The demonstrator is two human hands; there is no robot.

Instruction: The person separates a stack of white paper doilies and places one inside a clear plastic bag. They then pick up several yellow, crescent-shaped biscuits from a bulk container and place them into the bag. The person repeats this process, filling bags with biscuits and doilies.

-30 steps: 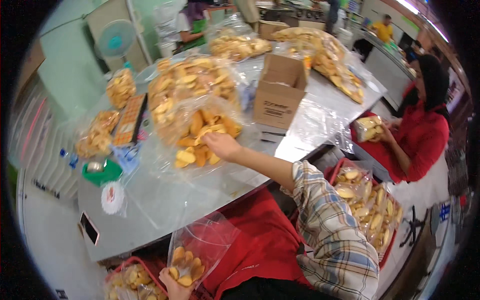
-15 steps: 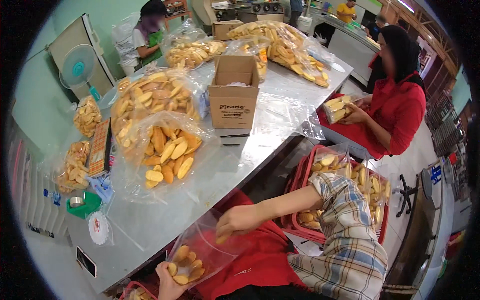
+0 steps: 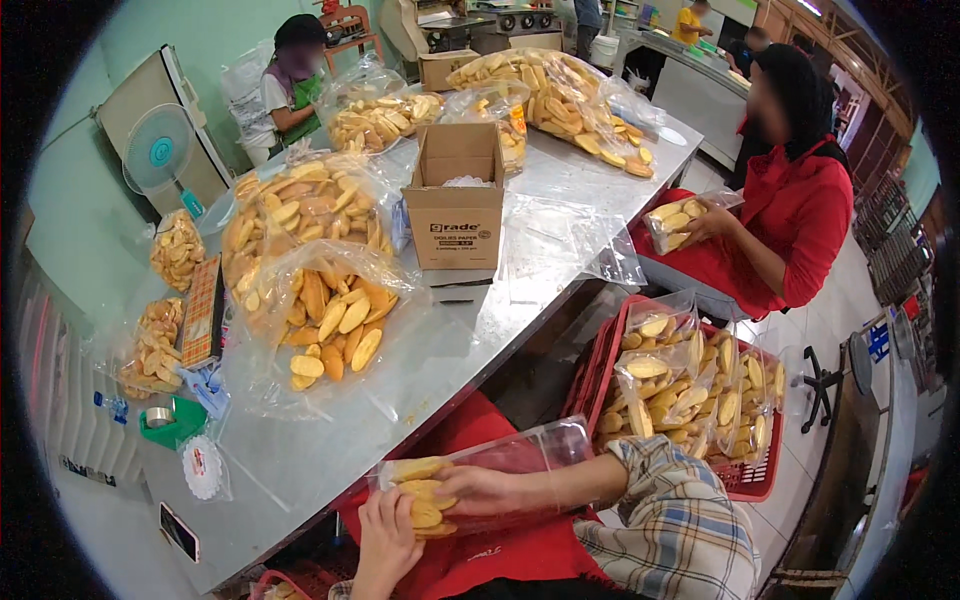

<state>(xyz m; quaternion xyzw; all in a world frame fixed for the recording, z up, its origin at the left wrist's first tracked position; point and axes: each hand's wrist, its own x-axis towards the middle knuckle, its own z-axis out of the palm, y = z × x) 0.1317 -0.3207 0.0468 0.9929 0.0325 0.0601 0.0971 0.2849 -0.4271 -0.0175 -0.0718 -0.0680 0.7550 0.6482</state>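
On my lap, over a red apron (image 3: 470, 430), lies a clear plastic bag (image 3: 540, 450) with oval golden bread slices (image 3: 425, 500) stacked in its left end. My left hand (image 3: 388, 530) is closed round that end from outside, fingers curled over the plastic. My right hand (image 3: 485, 490) presses the slices from the right, its fingers partly hidden by them; hand and wrist appear to be inside the bag. On the steel table ahead, a large open bag of bread slices (image 3: 335, 320) faces me, with another big full bag (image 3: 310, 205) behind it.
A cardboard box (image 3: 455, 225) and flat clear bags (image 3: 565, 235) lie on the steel table (image 3: 400, 390). Left are a green tape dispenser (image 3: 172, 422) and a phone (image 3: 179, 530). A red crate (image 3: 750, 480) of filled bags stands right; a co-worker in red (image 3: 800, 230) holds a bag.
My right hand has moved down from above the bag to the slices. The bag, upright before, now lies sideways with its slices stacked. My left hand has shifted up and right.
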